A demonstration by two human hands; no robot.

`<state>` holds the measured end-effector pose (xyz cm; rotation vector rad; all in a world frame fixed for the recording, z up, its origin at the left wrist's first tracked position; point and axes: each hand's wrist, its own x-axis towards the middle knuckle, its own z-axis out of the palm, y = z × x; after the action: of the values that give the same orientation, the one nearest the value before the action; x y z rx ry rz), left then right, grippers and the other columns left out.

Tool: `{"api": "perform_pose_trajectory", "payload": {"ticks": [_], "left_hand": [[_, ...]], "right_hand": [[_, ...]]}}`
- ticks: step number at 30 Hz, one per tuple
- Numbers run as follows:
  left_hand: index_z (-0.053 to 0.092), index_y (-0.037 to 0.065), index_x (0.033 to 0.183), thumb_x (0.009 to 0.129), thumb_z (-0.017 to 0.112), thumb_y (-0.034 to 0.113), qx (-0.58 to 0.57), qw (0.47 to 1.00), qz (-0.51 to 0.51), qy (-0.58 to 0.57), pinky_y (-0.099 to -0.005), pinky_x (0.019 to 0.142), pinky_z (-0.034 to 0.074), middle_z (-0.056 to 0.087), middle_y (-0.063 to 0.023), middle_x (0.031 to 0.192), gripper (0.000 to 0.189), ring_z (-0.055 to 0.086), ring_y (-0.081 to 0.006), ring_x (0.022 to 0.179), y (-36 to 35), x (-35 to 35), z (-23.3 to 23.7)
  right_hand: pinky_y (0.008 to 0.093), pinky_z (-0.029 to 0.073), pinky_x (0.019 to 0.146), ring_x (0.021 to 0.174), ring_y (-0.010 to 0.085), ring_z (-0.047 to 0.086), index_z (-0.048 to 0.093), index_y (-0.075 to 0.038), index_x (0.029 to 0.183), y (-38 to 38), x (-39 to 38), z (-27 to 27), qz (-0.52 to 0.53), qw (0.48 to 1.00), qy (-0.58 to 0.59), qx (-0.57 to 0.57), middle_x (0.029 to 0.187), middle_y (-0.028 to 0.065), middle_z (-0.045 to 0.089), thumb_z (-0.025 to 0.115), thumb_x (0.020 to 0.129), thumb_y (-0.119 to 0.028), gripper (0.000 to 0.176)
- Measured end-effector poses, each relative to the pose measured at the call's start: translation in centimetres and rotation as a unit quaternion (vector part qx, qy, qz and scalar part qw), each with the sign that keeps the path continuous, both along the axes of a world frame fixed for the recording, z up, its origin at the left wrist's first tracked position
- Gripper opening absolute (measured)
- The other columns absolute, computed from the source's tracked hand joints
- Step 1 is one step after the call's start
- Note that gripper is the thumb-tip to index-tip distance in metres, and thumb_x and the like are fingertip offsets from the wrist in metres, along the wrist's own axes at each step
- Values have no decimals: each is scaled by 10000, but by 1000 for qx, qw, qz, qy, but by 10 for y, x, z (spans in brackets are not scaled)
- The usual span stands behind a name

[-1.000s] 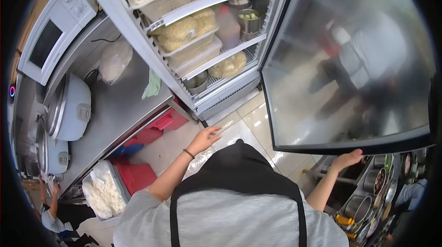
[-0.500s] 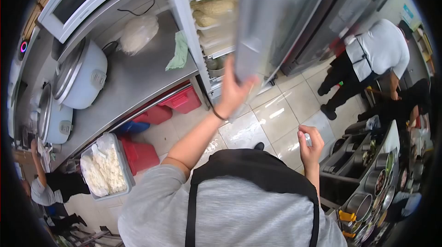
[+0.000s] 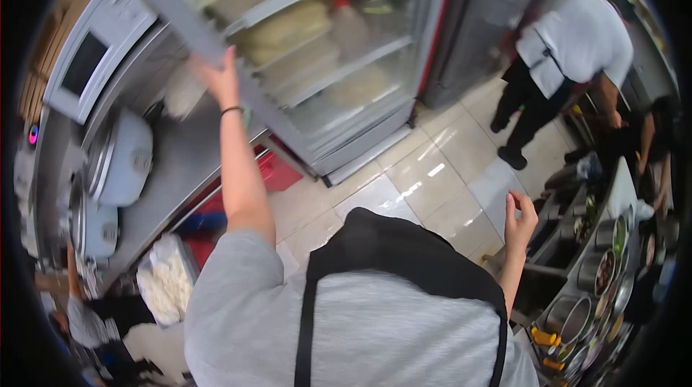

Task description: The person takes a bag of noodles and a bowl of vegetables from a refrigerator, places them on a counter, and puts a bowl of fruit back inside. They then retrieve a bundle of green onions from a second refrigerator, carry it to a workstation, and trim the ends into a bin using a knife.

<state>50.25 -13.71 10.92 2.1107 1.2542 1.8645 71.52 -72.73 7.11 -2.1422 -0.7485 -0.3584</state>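
My left hand [image 3: 216, 83] is raised at the left edge of a glass fridge door [image 3: 252, 99], its fingers on the frame and partly blurred. The door lies across the fridge front, and shelves with blurred pale food [image 3: 288, 30] show through the glass. Whether it is fully closed cannot be made out. On the right, my right hand [image 3: 520, 215] hangs in the air over the floor, fingers curled toward the thumb; whether something small is between them cannot be seen.
Left of the fridge a steel counter [image 3: 180, 163] holds two large cookers [image 3: 122, 160] and a bag [image 3: 184, 91]. A tub of white food [image 3: 166, 279] stands below. A co-worker [image 3: 577, 41] bends at the upper right, near pots [image 3: 566, 318]. Another person [image 3: 90, 321] is at lower left.
The fridge door has swung from standing open to lying across the shelves. My left hand has moved left and up with it. My right hand has shifted slightly right.
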Motion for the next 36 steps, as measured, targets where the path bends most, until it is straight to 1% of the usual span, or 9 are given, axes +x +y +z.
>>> {"api": "perform_pose_trajectory", "payload": {"ticks": [4,6,8,13,18,21,26,33,36], "left_hand": [[197,-104,1296,695,633,546,-67,995,69,-30,-469,1046,147,185,-282,1356,987,178,-387,1266,-17,10,-4],[226,-100,1287,666,631,592,15,966,246,78,-513,1030,155,238,-288,1334,1015,206,-426,1241,-15,0,-17],[307,-91,1239,670,694,490,88,956,275,42,-537,980,233,319,-281,1266,900,271,-442,1183,-46,3,-14],[392,61,1247,788,646,288,132,983,126,-28,-442,951,313,324,-228,1285,571,329,-337,1185,-155,109,31],[491,64,1175,818,615,244,155,988,-23,-6,-379,912,346,322,-158,1324,419,397,-264,1155,-218,232,72],[529,56,1131,834,588,173,72,979,-191,-27,-346,897,348,336,-126,1328,324,390,-220,1165,-239,295,69],[519,30,1111,845,560,117,-58,899,-426,-79,-325,901,381,365,-108,1298,282,439,-203,1109,-231,395,38],[551,67,1068,779,612,125,-183,781,-594,70,-305,832,403,498,-71,1169,301,478,-190,1062,-244,570,-16],[525,71,1132,769,627,161,-177,762,-602,158,-328,832,414,500,-90,1169,388,491,-216,1068,-263,651,-38]], "right_hand": [[283,457,658,705,198,596,588,-4,914,-56,48,-2,-85,995,44,-17,787,117,603,620,766,-72,166],[311,455,649,686,211,585,576,-25,972,-78,69,-9,-102,994,28,-5,815,110,593,625,747,-50,231],[325,447,624,666,234,576,594,-32,893,-105,89,-22,-133,991,12,-17,776,109,593,616,746,-42,149],[318,433,583,647,250,556,582,-18,749,-135,121,-28,-191,979,66,-14,712,107,576,607,751,-59,49],[345,393,525,558,273,514,481,-9,626,-126,162,-20,-210,977,-28,-3,614,104,537,577,808,-123,235],[344,374,504,507,273,478,451,-13,616,-111,191,-28,-185,977,32,96,554,100,497,551,833,-130,266],[337,373,475,482,262,490,461,-19,628,-84,246,-22,-180,974,74,113,531,101,490,522,856,-143,267],[326,411,522,560,247,531,543,-34,765,-60,332,5,-256,964,-9,75,587,92,513,476,813,-24,83],[333,413,603,637,244,529,560,-46,863,-53,357,-1,-270,962,-37,14,648,93,511,450,732,64,203]]}}
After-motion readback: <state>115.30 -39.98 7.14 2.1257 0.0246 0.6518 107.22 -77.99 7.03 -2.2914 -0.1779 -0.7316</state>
